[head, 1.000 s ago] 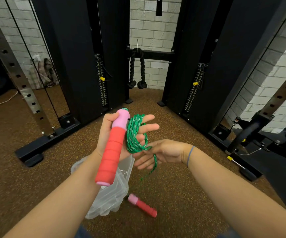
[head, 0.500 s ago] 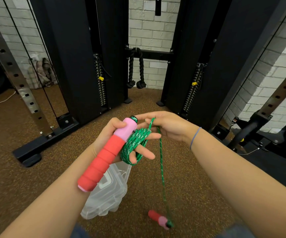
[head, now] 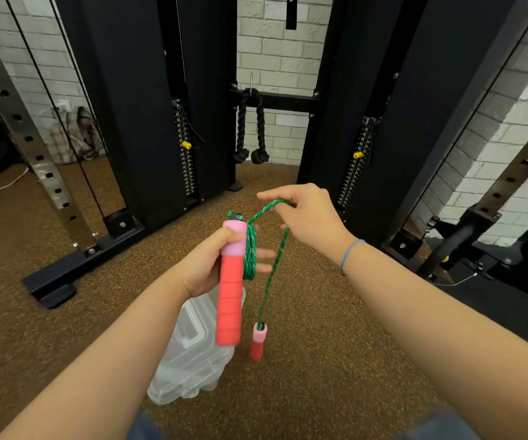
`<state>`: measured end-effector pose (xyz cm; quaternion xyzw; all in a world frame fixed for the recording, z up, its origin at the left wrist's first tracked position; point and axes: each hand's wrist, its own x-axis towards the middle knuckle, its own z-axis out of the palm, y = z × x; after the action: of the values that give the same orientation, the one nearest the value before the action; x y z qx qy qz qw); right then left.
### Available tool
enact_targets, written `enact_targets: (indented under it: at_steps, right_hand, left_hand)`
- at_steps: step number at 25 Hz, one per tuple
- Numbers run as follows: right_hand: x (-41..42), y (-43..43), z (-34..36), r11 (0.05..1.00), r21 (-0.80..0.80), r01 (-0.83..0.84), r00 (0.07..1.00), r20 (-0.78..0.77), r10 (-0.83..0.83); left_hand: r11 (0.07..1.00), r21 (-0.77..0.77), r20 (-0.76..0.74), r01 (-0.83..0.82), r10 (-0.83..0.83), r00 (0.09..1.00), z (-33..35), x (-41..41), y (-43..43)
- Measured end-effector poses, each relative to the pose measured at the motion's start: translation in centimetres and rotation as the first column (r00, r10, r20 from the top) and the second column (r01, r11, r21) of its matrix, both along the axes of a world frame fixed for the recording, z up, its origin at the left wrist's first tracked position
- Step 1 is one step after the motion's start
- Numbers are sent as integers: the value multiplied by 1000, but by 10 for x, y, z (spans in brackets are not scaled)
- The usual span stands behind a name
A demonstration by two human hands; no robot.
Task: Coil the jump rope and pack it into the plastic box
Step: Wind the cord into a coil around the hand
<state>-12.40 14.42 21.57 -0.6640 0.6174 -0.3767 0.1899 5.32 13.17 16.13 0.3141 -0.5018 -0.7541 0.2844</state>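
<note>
My left hand (head: 211, 265) grips the upper pink end of a red foam jump-rope handle (head: 230, 300), which points down. Several turns of green rope (head: 250, 255) are wound round that hand's fingers beside the handle. My right hand (head: 307, 214) pinches the free rope up and to the right of the coil. From it the rope (head: 272, 274) drops to the second red and pink handle (head: 257, 341), which hangs upright above the floor. A clear plastic box (head: 192, 354) lies on the floor below my left forearm, partly hidden by the held handle.
Brown speckled rubber floor (head: 335, 360) surrounds the box. A black cable machine with weight stacks (head: 186, 154) stands just ahead, a black rope attachment (head: 250, 128) hanging in its middle. A steel rack upright (head: 34, 147) is at left, and black equipment (head: 478, 249) at right.
My right hand has lifted the free rope up and to the right. The second handle has left the floor and now hangs. The held handle has swung from slanted to nearly vertical.
</note>
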Motion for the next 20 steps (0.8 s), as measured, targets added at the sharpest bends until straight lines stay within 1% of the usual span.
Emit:
enact_targets:
  at_steps: [2,4,7,9,11,13,15,18,20]
  right_hand:
    - [3,1,-2,1000,-19,13,995,95,-11]
    - [6,2,-3,1000,23,-5,985,171,1]
    - [6,4,-2,980,186,-70,979,202,31]
    - [3,5,-1,947,292,-130,977,203,72]
    - [0,5,0,914,349,-209,962,243,127]
    - [-3,5,-1,871,391,-298,936,300,185]
    - [-7,7,-3,815,429,-390,906,336,257]
    - [-8,12,-11,722,454,-522,842,412,349]
    - [-6,14,-19,674,454,-583,802,458,384]
  left_hand:
    - [993,-43,-17,-108,107,994,0,-4,0]
    - [981,-76,-7,-181,181,984,2,-7,2]
    - [954,-139,43,-264,273,961,7,-8,6]
    - [927,-155,7,-342,348,938,8,-9,6]
    - [901,-102,-116,-422,410,905,8,-9,3]
    - [895,18,-288,-447,432,854,7,-6,-2]
    - [906,127,-414,-403,417,809,8,-2,-6]
    - [914,241,-529,-328,407,745,13,3,-4]
    - [936,253,-621,-246,352,701,15,5,-4]
